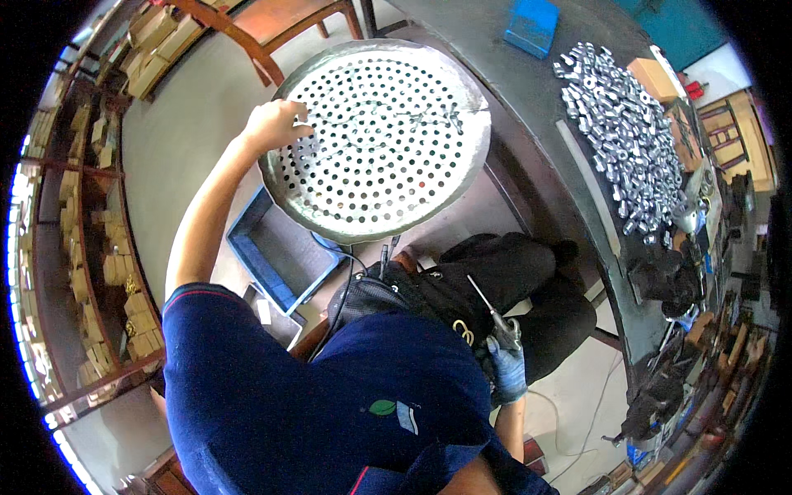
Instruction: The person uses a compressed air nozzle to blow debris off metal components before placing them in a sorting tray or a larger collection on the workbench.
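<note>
Carefully reach over the holed pan (363,233) with the left hand (282,126), fingers parted, and angle the tool (508,332) grasped in the right hand (506,370) away from the legs (565,320).

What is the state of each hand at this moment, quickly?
Left hand: open, over the round perforated tray; contact unclear.
Right hand: gloved, closed on a thin-shafted tool.
</note>
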`<action>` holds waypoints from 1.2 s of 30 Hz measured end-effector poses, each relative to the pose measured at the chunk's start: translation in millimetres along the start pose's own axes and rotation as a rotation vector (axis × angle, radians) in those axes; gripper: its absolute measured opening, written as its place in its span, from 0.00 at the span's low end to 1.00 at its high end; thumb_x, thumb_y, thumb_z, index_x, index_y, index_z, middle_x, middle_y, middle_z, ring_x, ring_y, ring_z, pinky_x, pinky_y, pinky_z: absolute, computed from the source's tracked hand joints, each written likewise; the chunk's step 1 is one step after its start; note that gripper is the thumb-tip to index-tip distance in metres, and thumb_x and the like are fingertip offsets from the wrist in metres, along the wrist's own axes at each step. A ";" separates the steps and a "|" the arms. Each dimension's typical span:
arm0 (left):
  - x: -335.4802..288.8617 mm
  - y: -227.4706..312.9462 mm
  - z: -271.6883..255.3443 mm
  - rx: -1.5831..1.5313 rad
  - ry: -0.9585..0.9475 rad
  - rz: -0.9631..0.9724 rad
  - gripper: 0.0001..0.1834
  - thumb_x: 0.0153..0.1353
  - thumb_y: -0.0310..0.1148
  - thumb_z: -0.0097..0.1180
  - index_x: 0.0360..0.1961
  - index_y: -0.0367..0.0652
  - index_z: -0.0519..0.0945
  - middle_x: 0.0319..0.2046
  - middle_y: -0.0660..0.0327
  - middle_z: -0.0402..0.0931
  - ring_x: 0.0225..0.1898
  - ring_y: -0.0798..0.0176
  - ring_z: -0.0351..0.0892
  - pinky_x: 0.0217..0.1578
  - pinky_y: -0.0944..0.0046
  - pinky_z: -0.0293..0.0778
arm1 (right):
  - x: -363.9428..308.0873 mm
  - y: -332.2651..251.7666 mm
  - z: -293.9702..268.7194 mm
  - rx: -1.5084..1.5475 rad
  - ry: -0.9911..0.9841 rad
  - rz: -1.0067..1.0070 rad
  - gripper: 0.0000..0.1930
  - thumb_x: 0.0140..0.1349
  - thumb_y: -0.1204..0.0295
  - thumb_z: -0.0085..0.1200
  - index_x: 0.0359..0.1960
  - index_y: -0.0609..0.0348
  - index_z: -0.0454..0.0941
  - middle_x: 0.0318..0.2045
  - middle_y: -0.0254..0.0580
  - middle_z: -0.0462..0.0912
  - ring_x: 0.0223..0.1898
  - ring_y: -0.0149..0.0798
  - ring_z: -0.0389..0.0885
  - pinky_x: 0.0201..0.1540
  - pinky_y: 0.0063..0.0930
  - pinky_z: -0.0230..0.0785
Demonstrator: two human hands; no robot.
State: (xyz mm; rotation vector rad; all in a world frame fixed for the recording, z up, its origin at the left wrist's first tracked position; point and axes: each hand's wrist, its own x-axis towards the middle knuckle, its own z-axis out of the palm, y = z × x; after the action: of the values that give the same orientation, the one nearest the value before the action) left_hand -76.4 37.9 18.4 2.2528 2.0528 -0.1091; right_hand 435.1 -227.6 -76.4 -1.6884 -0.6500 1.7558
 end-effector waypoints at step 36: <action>-31.4 -43.6 90.3 -0.903 0.820 -0.490 0.16 0.53 0.34 0.59 0.40 0.36 0.78 0.38 0.55 0.76 0.34 0.60 0.79 0.38 0.66 0.73 | -21.5 -159.0 148.2 -1.062 -0.155 -0.783 0.21 0.51 0.51 0.56 0.17 0.57 0.74 0.14 0.50 0.75 0.19 0.50 0.77 0.22 0.37 0.70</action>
State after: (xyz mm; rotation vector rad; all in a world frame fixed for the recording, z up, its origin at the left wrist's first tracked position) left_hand -122.0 0.4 -68.5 1.2712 2.1904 1.5681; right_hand 302.1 -123.4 62.0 -1.4821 -2.2242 0.9654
